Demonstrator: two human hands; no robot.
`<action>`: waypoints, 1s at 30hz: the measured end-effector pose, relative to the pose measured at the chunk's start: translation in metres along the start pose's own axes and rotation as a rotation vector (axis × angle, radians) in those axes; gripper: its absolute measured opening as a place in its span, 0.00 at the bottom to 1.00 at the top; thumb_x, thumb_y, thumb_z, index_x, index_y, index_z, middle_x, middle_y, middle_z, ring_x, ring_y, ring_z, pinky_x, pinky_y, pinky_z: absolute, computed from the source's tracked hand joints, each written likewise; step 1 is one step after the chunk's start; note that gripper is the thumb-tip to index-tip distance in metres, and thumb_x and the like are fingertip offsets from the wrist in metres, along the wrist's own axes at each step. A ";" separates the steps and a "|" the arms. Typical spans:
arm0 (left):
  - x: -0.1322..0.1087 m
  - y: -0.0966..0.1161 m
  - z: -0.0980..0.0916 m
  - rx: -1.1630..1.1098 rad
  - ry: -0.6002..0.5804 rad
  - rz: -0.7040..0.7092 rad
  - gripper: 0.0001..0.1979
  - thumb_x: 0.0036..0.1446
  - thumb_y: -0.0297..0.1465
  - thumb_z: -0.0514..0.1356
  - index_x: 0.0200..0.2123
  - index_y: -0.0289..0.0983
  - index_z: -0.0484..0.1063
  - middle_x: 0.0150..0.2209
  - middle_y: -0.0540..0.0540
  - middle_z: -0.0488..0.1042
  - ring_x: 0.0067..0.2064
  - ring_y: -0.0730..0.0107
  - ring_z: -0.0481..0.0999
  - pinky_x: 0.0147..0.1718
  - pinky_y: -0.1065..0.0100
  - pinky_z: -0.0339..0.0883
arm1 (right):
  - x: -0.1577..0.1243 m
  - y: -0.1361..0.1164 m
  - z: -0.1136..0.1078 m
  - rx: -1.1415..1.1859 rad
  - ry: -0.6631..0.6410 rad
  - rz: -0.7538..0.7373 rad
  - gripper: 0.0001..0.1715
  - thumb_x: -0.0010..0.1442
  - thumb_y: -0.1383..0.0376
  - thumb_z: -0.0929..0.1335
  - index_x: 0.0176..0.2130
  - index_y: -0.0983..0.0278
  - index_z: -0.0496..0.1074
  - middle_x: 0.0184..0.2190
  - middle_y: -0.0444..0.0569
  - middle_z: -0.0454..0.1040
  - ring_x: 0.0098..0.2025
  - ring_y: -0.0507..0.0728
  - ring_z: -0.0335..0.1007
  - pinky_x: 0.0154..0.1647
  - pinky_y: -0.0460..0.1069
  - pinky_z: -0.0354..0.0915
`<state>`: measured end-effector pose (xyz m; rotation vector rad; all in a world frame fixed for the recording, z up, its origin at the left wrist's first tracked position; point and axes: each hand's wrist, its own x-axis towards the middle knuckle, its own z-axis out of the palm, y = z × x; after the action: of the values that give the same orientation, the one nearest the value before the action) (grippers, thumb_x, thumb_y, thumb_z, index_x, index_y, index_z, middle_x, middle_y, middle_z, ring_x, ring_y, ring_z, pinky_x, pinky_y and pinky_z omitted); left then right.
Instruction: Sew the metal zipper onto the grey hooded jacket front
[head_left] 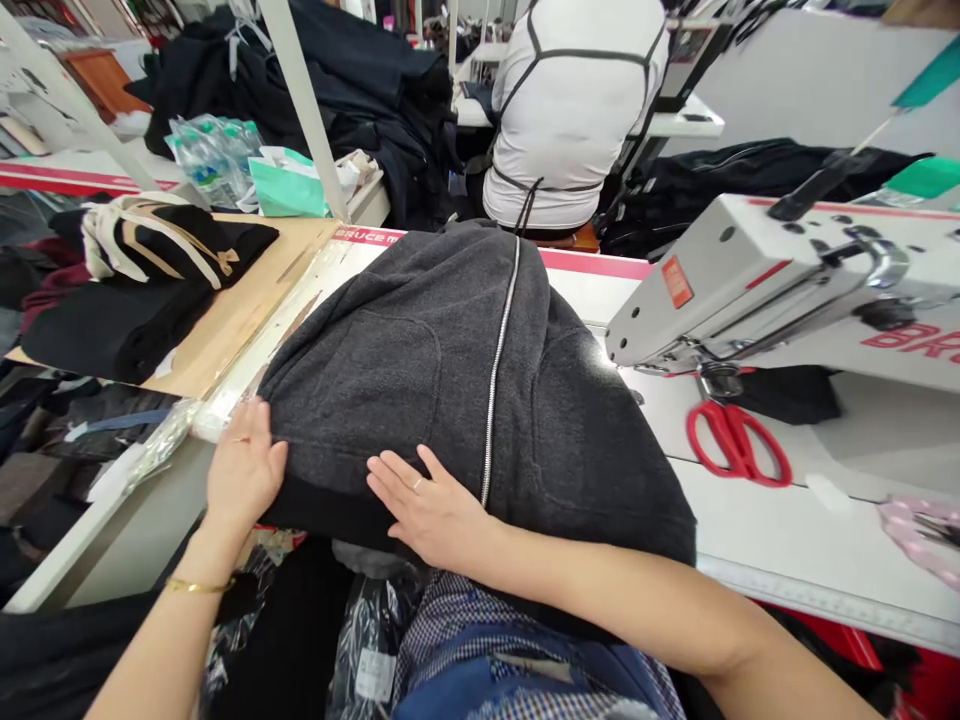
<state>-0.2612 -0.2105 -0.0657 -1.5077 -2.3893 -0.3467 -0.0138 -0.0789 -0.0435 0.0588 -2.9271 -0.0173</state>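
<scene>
A dark grey zip-up jacket [375,370] lies spread over the front of the sewing table, its silver zipper [495,380] running from top to bottom. My left hand [245,462] rests at the jacket's left edge, fingers stretched out and close together. Flat on the lower part, left of the zipper, lies my right hand [431,508] with its fingers extended and the thumb apart. Neither hand grips the cloth. The jacket's lower edge hangs over the table front towards my lap.
A sewing machine [787,290] stands at the right, with red-handled scissors [739,443] beneath its head. Folded dark garments [120,325] lie on a wooden board [247,290] at the left. A person in a white top [574,110] sits ahead, back turned.
</scene>
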 end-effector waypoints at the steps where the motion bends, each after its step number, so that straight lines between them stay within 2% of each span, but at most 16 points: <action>1: -0.002 -0.010 0.000 -0.007 0.014 -0.020 0.30 0.58 0.36 0.42 0.59 0.22 0.45 0.59 0.26 0.49 0.61 0.45 0.48 0.54 0.46 0.50 | -0.007 0.002 -0.003 0.002 -0.015 0.058 0.36 0.59 0.54 0.62 0.59 0.71 0.51 0.62 0.53 0.45 0.63 0.61 0.36 0.57 0.62 0.51; 3: -0.006 -0.023 0.001 -0.017 0.048 -0.040 0.30 0.59 0.36 0.41 0.59 0.21 0.45 0.59 0.25 0.49 0.61 0.45 0.48 0.55 0.46 0.50 | -0.024 0.010 -0.010 0.004 -0.046 0.201 0.43 0.55 0.49 0.63 0.59 0.73 0.51 0.62 0.56 0.45 0.63 0.64 0.38 0.57 0.62 0.50; 6: -0.011 -0.025 0.005 -0.036 0.109 -0.071 0.29 0.60 0.36 0.39 0.58 0.18 0.46 0.59 0.24 0.48 0.61 0.45 0.45 0.56 0.47 0.47 | -0.055 0.022 -0.022 -0.039 -0.092 0.399 0.47 0.54 0.45 0.61 0.59 0.76 0.51 0.61 0.61 0.45 0.62 0.65 0.41 0.57 0.62 0.50; 10: -0.013 -0.017 0.003 -0.080 0.141 -0.098 0.27 0.61 0.35 0.41 0.58 0.22 0.47 0.61 0.30 0.48 0.61 0.45 0.45 0.57 0.46 0.45 | -0.102 0.033 -0.035 -0.137 -0.142 0.565 0.42 0.57 0.48 0.60 0.58 0.76 0.53 0.60 0.62 0.49 0.61 0.66 0.44 0.55 0.63 0.51; 13: -0.018 0.002 -0.006 -0.113 0.226 -0.190 0.26 0.61 0.34 0.44 0.58 0.24 0.48 0.61 0.32 0.48 0.61 0.45 0.47 0.56 0.46 0.46 | -0.138 0.035 -0.041 -0.198 -0.109 0.658 0.35 0.59 0.52 0.60 0.57 0.74 0.56 0.59 0.61 0.53 0.60 0.66 0.46 0.55 0.61 0.52; 15: -0.027 0.028 -0.014 -0.168 0.312 -0.251 0.26 0.60 0.34 0.46 0.58 0.25 0.49 0.61 0.32 0.49 0.61 0.47 0.49 0.57 0.49 0.46 | -0.159 0.033 -0.043 -0.228 -0.035 0.745 0.31 0.61 0.55 0.59 0.56 0.72 0.57 0.58 0.60 0.55 0.60 0.66 0.47 0.54 0.62 0.52; 19: -0.060 0.103 -0.022 -0.463 0.374 -0.257 0.24 0.57 0.31 0.49 0.56 0.29 0.56 0.57 0.34 0.58 0.58 0.54 0.56 0.56 0.54 0.51 | -0.188 0.021 -0.043 -0.178 0.170 0.886 0.25 0.62 0.59 0.58 0.55 0.68 0.57 0.57 0.59 0.56 0.60 0.66 0.47 0.54 0.63 0.52; 20: -0.070 0.120 -0.022 -0.569 0.383 -0.309 0.23 0.56 0.32 0.51 0.55 0.31 0.58 0.55 0.35 0.60 0.56 0.55 0.59 0.54 0.55 0.55 | -0.193 0.017 -0.043 -0.136 0.239 0.913 0.24 0.62 0.60 0.58 0.55 0.68 0.57 0.57 0.59 0.56 0.60 0.65 0.46 0.55 0.62 0.52; 22: -0.088 0.147 -0.021 -0.818 0.435 -0.529 0.21 0.54 0.32 0.55 0.51 0.34 0.63 0.50 0.38 0.65 0.51 0.60 0.67 0.50 0.56 0.61 | -0.205 0.006 -0.041 -0.027 0.394 0.991 0.23 0.61 0.61 0.59 0.54 0.66 0.57 0.56 0.58 0.56 0.60 0.63 0.47 0.56 0.61 0.52; 24: -0.102 0.159 -0.019 -1.077 0.503 -0.820 0.15 0.50 0.31 0.57 0.43 0.36 0.67 0.42 0.44 0.69 0.43 0.66 0.71 0.45 0.60 0.65 | -0.218 -0.005 -0.036 0.136 0.578 1.153 0.23 0.59 0.60 0.61 0.53 0.65 0.58 0.55 0.57 0.58 0.58 0.61 0.50 0.57 0.60 0.51; 26: -0.108 0.160 -0.016 -1.243 0.540 -1.021 0.09 0.47 0.29 0.59 0.34 0.36 0.67 0.33 0.49 0.69 0.35 0.71 0.72 0.39 0.63 0.67 | -0.233 -0.016 -0.029 0.367 0.771 1.379 0.23 0.56 0.56 0.63 0.49 0.63 0.60 0.50 0.55 0.62 0.53 0.60 0.57 0.54 0.58 0.55; 28: -0.108 0.155 -0.014 -1.274 0.598 -1.085 0.06 0.44 0.27 0.58 0.29 0.36 0.64 0.28 0.52 0.67 0.29 0.75 0.70 0.34 0.68 0.67 | -0.245 -0.028 -0.020 0.580 0.884 1.551 0.21 0.55 0.53 0.64 0.44 0.63 0.62 0.42 0.52 0.67 0.45 0.58 0.64 0.48 0.55 0.62; 30: -0.106 0.148 -0.016 -1.203 0.677 -1.045 0.06 0.41 0.26 0.58 0.27 0.36 0.64 0.25 0.53 0.65 0.27 0.75 0.69 0.32 0.68 0.67 | -0.253 -0.038 -0.011 0.726 0.866 1.617 0.19 0.54 0.52 0.63 0.39 0.64 0.65 0.33 0.49 0.70 0.35 0.56 0.68 0.37 0.52 0.66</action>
<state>-0.0823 -0.2424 -0.0834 0.0007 -2.0957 -2.3133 0.2366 -0.1071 -0.0870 -1.5882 -1.3148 0.9581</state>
